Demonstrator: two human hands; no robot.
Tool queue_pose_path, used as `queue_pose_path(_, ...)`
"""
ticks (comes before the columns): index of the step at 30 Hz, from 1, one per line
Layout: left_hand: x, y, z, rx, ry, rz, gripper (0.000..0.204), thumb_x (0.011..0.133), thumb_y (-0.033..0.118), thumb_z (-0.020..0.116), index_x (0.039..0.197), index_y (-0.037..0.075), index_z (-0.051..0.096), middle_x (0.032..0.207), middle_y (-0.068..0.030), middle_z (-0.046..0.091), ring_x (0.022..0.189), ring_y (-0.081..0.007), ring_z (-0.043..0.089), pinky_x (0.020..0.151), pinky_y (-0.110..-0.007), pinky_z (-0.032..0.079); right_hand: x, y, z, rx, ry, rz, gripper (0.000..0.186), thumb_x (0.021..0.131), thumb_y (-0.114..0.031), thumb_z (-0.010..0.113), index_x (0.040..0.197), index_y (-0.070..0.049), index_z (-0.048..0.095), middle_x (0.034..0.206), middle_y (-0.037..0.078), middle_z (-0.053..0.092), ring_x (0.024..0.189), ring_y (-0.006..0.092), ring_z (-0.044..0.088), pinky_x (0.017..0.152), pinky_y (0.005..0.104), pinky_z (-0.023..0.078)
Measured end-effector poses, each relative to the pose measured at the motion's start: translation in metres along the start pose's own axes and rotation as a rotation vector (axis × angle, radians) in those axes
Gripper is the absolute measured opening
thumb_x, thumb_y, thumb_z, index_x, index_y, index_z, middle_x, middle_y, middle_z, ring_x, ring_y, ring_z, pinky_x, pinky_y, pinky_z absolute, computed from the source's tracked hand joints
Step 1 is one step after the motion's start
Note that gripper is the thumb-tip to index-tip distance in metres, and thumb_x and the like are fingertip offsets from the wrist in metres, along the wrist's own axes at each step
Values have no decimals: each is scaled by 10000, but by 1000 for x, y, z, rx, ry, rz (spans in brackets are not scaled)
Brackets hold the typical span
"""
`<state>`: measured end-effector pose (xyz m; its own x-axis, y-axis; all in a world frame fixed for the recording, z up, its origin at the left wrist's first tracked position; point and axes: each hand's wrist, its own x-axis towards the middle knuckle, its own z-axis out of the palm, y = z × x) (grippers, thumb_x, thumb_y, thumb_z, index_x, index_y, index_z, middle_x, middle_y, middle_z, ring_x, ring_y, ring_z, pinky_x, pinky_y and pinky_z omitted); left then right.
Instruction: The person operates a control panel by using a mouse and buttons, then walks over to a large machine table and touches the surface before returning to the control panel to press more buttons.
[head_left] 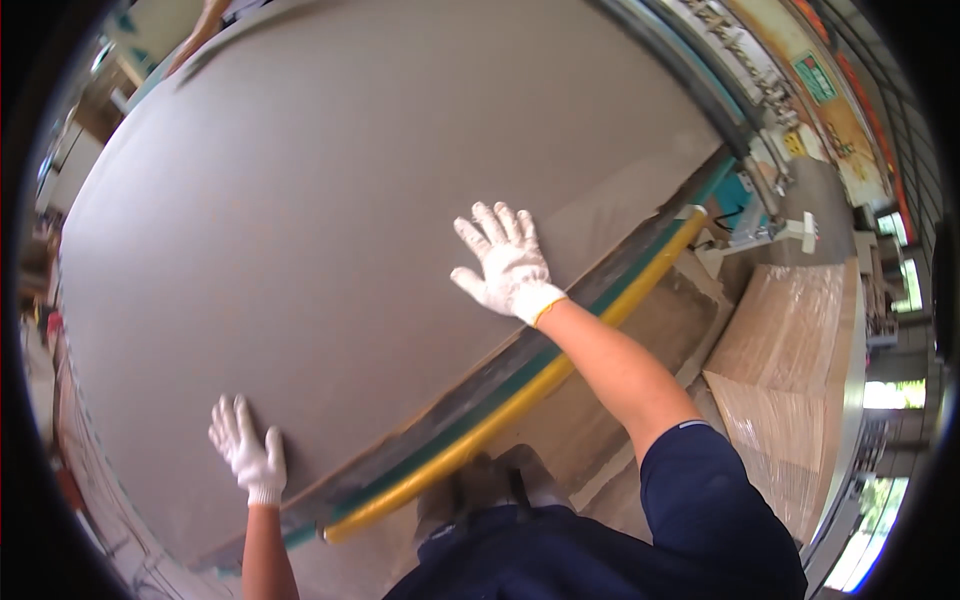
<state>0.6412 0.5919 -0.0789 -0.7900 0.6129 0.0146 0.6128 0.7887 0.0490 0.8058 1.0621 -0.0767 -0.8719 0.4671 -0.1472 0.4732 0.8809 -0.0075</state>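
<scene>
A large grey-brown sheet [330, 220] with a smooth face fills most of the view. My left hand [245, 450], in a white knit glove, rests on it at the lower left with fingers extended. Farther right and higher up, my right hand [503, 262], gloved alike, lies spread on the sheet near its front edge. Along that edge run a dark green strip [565, 335] and a yellow roller or tube [520, 400].
A machine rail [680, 65] borders the far right, beside a rusty pale frame [830, 110]. Plastic-wrapped wood-coloured boards [775, 370] are stacked at my right. At the top left is what looks like another person's arm [200, 35].
</scene>
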Motion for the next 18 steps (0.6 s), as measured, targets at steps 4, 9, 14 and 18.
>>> queue_pose_path(4, -4, -9, 0, -17, -26, 20, 702, 874, 249, 555, 1505, -13, 391, 1604, -235, 295, 1509, -422, 211, 1227, -559, 82, 22, 132, -7, -101, 38, 218, 733, 970, -620, 411, 1592, -256, 276, 1664, 91, 208, 1526, 341, 171, 1232, 539, 89)
queue_pose_path(9, 6, -14, 7, 123, -57, -17, 706, 931, 281, 465, 1560, 15, 286, 1634, -217, 236, 1520, -420, 169, 1226, -561, 74, 49, 261, -17, -88, 94, 329, 718, 969, -613, 434, 1575, -244, 322, 1651, 102, 235, 1517, 349, 188, 1229, 535, 112)
queue_pose_path(14, 83, 137, 3, 123, -171, -178, 750, 943, 355, 478, 1585, 46, 244, 1648, -207, 203, 1521, -455, 118, 1195, -628, 67, 80, 375, -14, -90, 150, 413, 714, 969, -622, 437, 1569, -252, 331, 1639, 108, 253, 1496, 356, 226, 1216, 548, 136)
queue_pose_path(18, 176, 302, 5, 115, -140, 29, 854, 823, 408, 623, 1539, 38, 341, 1636, -208, 230, 1510, -465, 138, 1176, -668, 73, 102, 459, -14, -72, 155, 449, 715, 972, -648, 410, 1567, -258, 337, 1635, 94, 266, 1490, 343, 234, 1201, 554, 155)
